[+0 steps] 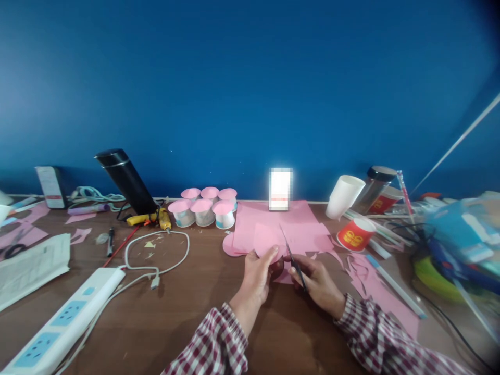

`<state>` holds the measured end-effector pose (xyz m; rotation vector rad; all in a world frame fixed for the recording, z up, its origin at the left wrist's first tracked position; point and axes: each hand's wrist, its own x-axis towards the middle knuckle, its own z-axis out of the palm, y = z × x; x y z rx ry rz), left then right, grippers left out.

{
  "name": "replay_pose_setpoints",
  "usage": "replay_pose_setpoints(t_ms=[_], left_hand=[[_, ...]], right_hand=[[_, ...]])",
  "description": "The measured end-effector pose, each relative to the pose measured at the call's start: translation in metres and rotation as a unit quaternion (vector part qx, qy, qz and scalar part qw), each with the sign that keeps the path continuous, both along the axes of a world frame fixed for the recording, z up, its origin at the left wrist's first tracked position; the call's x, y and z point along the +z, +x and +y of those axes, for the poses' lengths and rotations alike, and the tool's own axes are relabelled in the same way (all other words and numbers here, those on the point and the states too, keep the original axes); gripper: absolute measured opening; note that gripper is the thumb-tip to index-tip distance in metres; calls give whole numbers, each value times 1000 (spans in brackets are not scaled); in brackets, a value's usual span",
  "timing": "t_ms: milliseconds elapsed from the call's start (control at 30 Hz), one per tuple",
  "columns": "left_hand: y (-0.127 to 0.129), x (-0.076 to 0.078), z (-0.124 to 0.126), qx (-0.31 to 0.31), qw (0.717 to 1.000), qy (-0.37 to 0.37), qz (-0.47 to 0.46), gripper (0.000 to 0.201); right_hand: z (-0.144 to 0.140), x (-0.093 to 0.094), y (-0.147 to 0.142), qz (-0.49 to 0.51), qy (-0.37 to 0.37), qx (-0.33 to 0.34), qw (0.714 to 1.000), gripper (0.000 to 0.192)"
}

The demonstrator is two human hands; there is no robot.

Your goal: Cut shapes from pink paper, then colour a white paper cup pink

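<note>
My left hand (pixel 254 275) pinches a small piece of pink paper (pixel 266 237) between thumb and fingers; its lower edge is hidden by the hand. Dark-handled scissors (pixel 296 264) are gripped in my right hand (pixel 320 285), with the blades pointing up and away beside that paper. Whether the blades touch it I cannot tell. Behind both hands lie larger pink paper sheets (pixel 302 212), and a rounded pink piece (pixel 229 246) sticks out at their left. Several short cups with pink paper tops (pixel 203 211) stand in two rows to the left.
Pink offcuts (pixel 385 291) and a red paper cup (pixel 357 235) lie at right, near a white cup (pixel 346 195). A lit phone (pixel 280 190) stands by the blue wall. On the left are a black flask (pixel 127 179), a glue gun (pixel 150 219) and a power strip (pixel 68 323).
</note>
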<state>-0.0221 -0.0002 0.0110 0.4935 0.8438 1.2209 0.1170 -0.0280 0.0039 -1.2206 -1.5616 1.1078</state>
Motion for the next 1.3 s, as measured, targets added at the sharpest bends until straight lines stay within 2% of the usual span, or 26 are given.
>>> replay_pose_setpoints(t_ms=[767, 1300], left_hand=[[0, 0, 1, 16, 1000, -8, 6, 33], [0, -3, 2, 31, 999, -22, 39, 34]], right_hand=[[0, 1, -1, -4, -8, -12, 1000, 43], [-1, -4, 1, -11, -5, 15, 1000, 39]])
